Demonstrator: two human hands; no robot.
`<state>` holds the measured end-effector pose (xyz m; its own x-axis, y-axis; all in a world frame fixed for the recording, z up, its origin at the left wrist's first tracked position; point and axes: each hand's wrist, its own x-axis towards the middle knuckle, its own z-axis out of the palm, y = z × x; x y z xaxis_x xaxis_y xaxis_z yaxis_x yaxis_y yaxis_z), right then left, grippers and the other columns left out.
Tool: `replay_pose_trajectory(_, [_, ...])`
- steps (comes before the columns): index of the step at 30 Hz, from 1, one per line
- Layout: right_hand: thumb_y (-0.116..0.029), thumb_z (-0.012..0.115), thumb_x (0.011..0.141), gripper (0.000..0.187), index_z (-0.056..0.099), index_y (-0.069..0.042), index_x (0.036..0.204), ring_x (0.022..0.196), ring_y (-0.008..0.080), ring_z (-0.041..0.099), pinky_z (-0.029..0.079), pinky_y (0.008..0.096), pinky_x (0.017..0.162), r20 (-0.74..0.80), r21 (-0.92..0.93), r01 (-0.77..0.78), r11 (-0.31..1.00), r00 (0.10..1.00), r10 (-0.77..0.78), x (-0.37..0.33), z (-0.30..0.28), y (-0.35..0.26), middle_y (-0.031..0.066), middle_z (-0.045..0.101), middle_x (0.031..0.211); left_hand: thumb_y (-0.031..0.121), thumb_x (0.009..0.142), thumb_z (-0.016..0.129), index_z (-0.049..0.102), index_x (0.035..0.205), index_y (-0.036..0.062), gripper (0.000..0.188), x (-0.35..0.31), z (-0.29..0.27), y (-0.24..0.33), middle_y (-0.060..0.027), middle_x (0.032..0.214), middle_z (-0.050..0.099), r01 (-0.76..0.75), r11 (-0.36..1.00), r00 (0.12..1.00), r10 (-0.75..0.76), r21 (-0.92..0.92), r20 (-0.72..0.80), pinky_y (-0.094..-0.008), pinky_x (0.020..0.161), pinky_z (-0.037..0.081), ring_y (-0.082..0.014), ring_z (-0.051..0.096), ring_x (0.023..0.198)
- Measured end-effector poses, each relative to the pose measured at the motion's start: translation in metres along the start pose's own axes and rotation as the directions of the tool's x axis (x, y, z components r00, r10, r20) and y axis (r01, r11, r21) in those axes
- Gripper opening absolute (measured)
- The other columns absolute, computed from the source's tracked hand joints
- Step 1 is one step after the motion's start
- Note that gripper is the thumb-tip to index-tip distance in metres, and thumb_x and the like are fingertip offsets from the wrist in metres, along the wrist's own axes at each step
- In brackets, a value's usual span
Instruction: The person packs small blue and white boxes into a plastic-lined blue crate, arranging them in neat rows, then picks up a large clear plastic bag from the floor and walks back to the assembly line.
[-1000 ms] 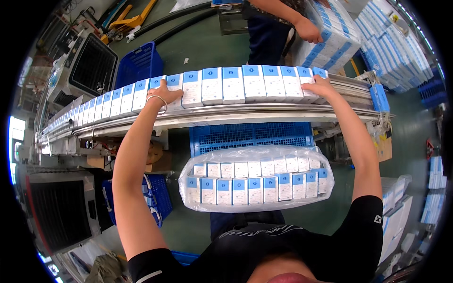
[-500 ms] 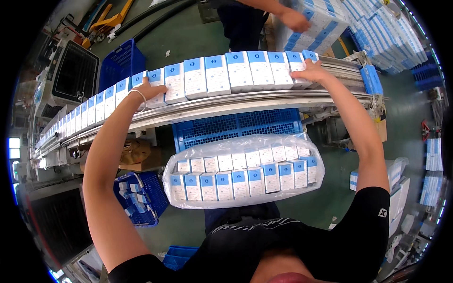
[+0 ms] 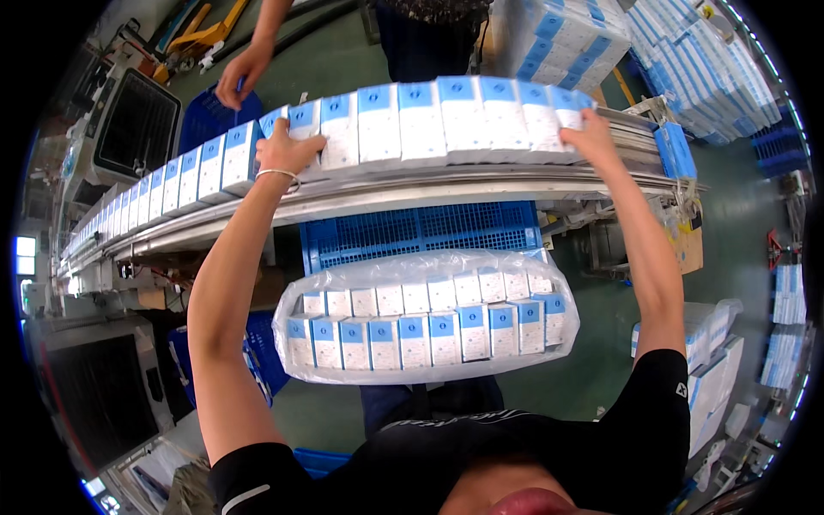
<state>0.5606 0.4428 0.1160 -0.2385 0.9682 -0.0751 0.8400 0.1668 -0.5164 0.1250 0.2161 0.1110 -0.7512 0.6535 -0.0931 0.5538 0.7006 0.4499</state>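
A row of white-and-blue cartons (image 3: 421, 124) is squeezed end to end between my two hands. My left hand (image 3: 290, 153) presses the row's left end, and my right hand (image 3: 590, 139) its right end, fingers on the outer cartons. The gripped cartons sit slightly higher than the cartons (image 3: 190, 182) lined up to the left, and seem lifted off the conveyor (image 3: 386, 182). Whether every one is clear of it I cannot tell. Nearer to me, a clear plastic bag (image 3: 429, 375) lies open at the top, with two rows of similar cartons (image 3: 442, 336) inside.
A blue crate (image 3: 421, 232) stands between conveyor and bag. Across the conveyor, another person's hand (image 3: 245, 73) hangs over a blue basket (image 3: 210, 120). Stacked cartons (image 3: 562, 43) stand at the back right. Another blue basket (image 3: 266, 343) is by my left arm.
Both my hands have moved right with the carton row, which now rides higher, while a gap opens near my left hand. The other person's hand went from upper right to upper left.
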Motion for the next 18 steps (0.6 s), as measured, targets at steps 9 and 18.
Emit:
replay_pose_trajectory(9, [-0.02, 0.073, 0.068, 0.066, 0.046, 0.004, 0.123, 0.122, 0.0327, 0.04, 0.033, 0.041, 0.102, -0.432, -0.005, 0.133, 0.991, 0.894, -0.122, -0.156, -0.082, 0.039, 0.0226, 0.04, 0.131, 0.032, 0.064, 0.071, 0.04, 0.129, -0.006, 0.081, -0.136, -0.071, 0.005, -0.0295, 0.111, 0.043, -0.343, 0.919, 0.929, 0.302, -0.193, -0.213, -0.0465, 0.085, 0.042, -0.0421, 0.046, 0.103])
replay_pose_trajectory(18, [-0.024, 0.077, 0.061, 0.071, 0.049, 0.0, 0.122, 0.128, 0.0409, 0.031, 0.03, 0.0441, 0.105, 0.112, -0.312, 0.17, 0.935, 0.984, -0.141, -0.268, 0.147, 0.087, 0.0276, 0.027, 0.138, 0.035, 0.062, 0.074, 0.043, 0.128, 0.0021, 0.08, -0.244, 0.119, -0.218, -0.0404, 0.132, 0.027, -0.156, 0.945, 0.988, 0.147, 0.287, 0.055, -0.0516, 0.101, 0.029, -0.0507, 0.031, 0.122])
